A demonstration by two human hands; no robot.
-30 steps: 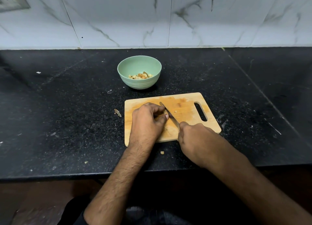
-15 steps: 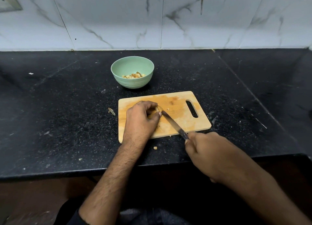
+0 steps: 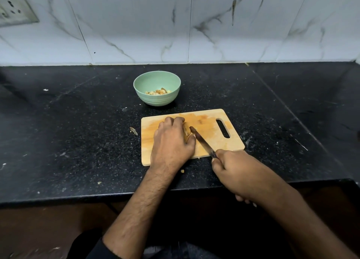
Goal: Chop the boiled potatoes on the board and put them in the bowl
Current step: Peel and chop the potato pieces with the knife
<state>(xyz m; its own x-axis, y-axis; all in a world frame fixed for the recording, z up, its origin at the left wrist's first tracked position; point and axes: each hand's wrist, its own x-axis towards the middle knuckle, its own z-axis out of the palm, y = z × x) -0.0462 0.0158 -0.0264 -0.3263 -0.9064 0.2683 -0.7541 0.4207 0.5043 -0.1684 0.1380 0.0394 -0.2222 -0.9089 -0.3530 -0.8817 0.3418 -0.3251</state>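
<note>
Your left hand [image 3: 172, 142] is cupped over the potato [image 3: 186, 131] near the middle of the board [image 3: 229, 142]. Fingers are curled and pressed together on top of it, thumb alongside near the blade. Only a sliver of potato shows at the right edge of the hand, so I can't tell how much is left.

Your right hand [image 3: 236, 171] is wrapped closed on the knife [image 3: 202, 143] handle, just off the board's near edge. The blade angles up and left, tip at the exposed potato end.

Looks like you're mid-chop on this potato. Suggestions:

- Keep the left fingertips tucked back from the cut face. The thumb looks closest to the blade, so pull it behind the fingers.
- Boiled potato is probably soft. Slice with light pressure rather than pressing straight down, or it will likely mash.
- Walk the left hand back after each cut so only a thin slice is exposed.
- Keep cuts over mid-board. Crumbs have already landed on the counter [image 3: 78, 142].

The bowl [image 3: 157, 77] sits behind the board, well apart, with some chopped pieces [image 3: 158, 92] in it. Scrape the new pieces in once this potato is done.
</note>
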